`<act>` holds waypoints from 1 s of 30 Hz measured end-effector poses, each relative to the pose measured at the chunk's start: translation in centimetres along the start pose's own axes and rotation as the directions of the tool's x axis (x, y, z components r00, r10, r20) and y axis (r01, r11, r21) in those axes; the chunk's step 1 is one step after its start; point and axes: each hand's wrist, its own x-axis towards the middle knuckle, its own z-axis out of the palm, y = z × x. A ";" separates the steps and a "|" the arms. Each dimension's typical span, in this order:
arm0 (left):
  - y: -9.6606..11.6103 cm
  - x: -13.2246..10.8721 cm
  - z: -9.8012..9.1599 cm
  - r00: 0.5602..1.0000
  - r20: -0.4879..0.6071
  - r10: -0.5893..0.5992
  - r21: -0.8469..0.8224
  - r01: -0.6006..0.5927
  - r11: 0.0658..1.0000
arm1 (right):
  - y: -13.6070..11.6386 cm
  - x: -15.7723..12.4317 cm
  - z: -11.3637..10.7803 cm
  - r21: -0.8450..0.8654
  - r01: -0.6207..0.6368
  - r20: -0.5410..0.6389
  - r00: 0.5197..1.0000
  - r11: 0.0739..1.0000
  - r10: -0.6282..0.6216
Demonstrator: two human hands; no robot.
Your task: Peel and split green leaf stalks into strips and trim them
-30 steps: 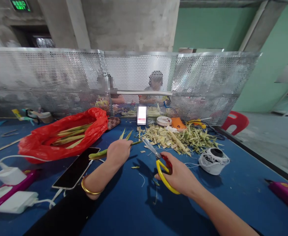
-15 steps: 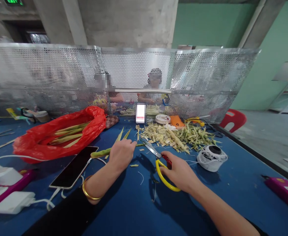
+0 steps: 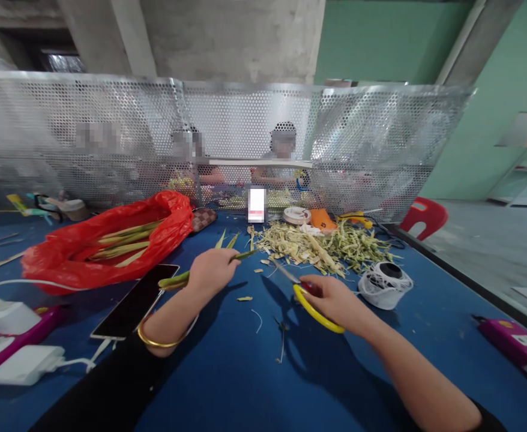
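Observation:
My left hand (image 3: pixel 210 271) is closed around a bundle of green plant leaves (image 3: pixel 173 280); one end sticks out to the left of the fist and a thin green tip points right. In my right hand (image 3: pixel 331 298) is a pair of scissors (image 3: pixel 318 312) with yellow and red handles. Its blades point up and left, a short gap from the leaf tip, and look nearly closed, though blurred. A heap of pale and green plant scraps (image 3: pixel 313 249) lies beyond both hands. Small clippings (image 3: pixel 244 299) and thread bits rest on the blue table (image 3: pixel 245 372) between them.
A red plastic bag (image 3: pixel 105 240) holding long leaves stands at left, beside a phone (image 3: pixel 135 303) and white chargers (image 3: pixel 24 366). A white thread spool (image 3: pixel 386 285) sits right. A lit phone (image 3: pixel 257 204) stands before the perforated screen (image 3: pixel 249 114), with people behind it.
My left hand has moved slightly left with the leaves, and the scissors in my right hand have drawn back to the right, widening the gap between them. The view has shifted a little.

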 end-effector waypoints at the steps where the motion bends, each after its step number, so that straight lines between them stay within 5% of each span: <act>1: -0.6 0.2 -0.4 1.000 -0.007 -0.023 -0.020 0.022 1.000 | -0.2 -0.2 -0.1 0.102 0.053 0.144 0.987 0.993 -0.067; 3: -1.7 0.7 -0.9 0.997 -0.032 -0.064 -0.049 0.062 0.997 | -0.5 -0.6 0.0 0.260 0.073 0.410 0.895 0.963 -0.178; 5: -2.3 0.9 -1.2 0.994 -0.056 -0.098 -0.073 0.094 0.993 | -0.6 -0.6 0.4 0.277 0.033 0.504 0.846 0.960 -0.175; 7: -2.5 1.0 -1.1 0.993 -0.064 -0.104 -0.100 0.098 0.990 | -0.1 -0.1 0.5 0.168 -0.012 0.341 0.939 0.986 -0.047; 8: -2.5 1.0 -1.0 0.993 -0.063 -0.098 -0.114 0.091 0.989 | 0.3 0.2 0.4 0.097 -0.053 0.171 0.985 0.994 0.036; 9: -2.4 1.0 -0.9 0.994 -0.060 -0.091 -0.127 0.083 0.988 | 0.7 0.4 0.0 0.011 -0.114 -0.017 0.993 0.993 0.115; 11: -2.3 1.0 -0.7 0.995 -0.059 -0.083 -0.147 0.074 0.986 | 1.5 0.4 -1.3 -0.004 -0.142 -0.061 0.988 0.990 0.141; 13: -2.2 0.9 -0.7 0.994 -0.064 -0.084 -0.161 0.073 0.984 | 1.7 -0.4 -2.9 0.120 -0.070 0.167 0.985 0.990 0.050; 16: -2.4 0.9 -0.8 0.994 -0.073 -0.087 -0.177 0.072 0.982 | 1.3 -2.1 -4.4 0.299 -0.013 0.519 0.841 0.954 -0.151; 18: -2.6 0.9 -0.9 0.994 -0.073 -0.087 -0.185 0.072 0.980 | 1.0 -2.8 -4.6 0.323 -0.042 0.655 0.731 0.946 -0.191; 20: -2.6 0.9 -0.9 0.994 -0.069 -0.087 -0.193 0.073 0.979 | 1.3 -2.6 -4.4 0.304 -0.051 0.694 0.696 0.951 -0.184; 21: -2.6 0.9 -0.9 0.994 -0.068 -0.088 -0.197 0.073 0.978 | 1.6 -2.2 -4.2 0.288 -0.039 0.668 0.725 0.957 -0.171; 24: -2.5 0.8 -0.9 0.994 -0.069 -0.090 -0.204 0.074 0.976 | 2.6 -0.9 -3.8 0.241 -0.022 0.397 0.914 0.970 -0.078; 26: -2.4 0.8 -0.9 0.993 -0.072 -0.093 -0.205 0.076 0.976 | 2.8 -0.5 -3.7 0.248 -0.037 0.222 0.975 0.968 -0.019; 28: -2.4 0.8 -1.0 0.993 -0.075 -0.095 -0.202 0.079 0.976 | 2.4 -1.0 -3.7 0.309 -0.039 0.252 0.967 0.950 -0.043; 30: -2.4 0.8 -1.0 0.992 -0.077 -0.096 -0.197 0.079 0.977 | 1.7 -1.8 -3.7 0.382 -0.041 0.438 0.887 0.923 -0.142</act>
